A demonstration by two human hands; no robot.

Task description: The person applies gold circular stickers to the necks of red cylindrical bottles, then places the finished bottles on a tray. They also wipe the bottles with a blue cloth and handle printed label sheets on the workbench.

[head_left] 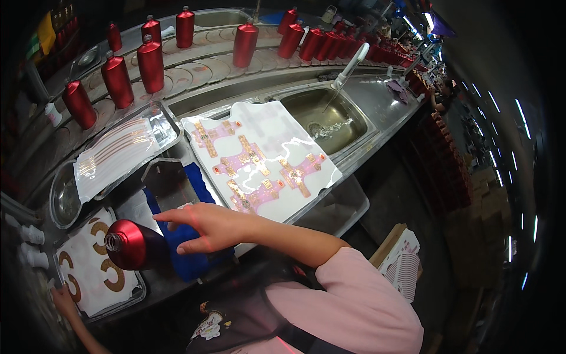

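My right hand (215, 227) reaches in over a blue cloth (187, 268), index finger stretched out and thumb apart, with nothing held. Just left of its fingertips a shiny red bottle (140, 243) stands tilted, its threaded neck uncapped. At the far lower left, my left hand (63, 302) is beside the rim of a metal tray (141, 292); its fingers are small and dim, so their grip is unclear. In that tray lies a white decal sheet (91, 286) with several gold C-shaped decals (112, 276). A clear angled stand (171, 182) rises behind the blue cloth.
A large sheet of pink and gold decals (277, 147) lies beside a metal sink (330, 115) with a running white faucet (352, 65). Striped decal strips (115, 154) rest on another tray. Several red bottles (244, 44) stand along a curved conveyor (197, 74). A box (401, 262) holds printed sheets at right.
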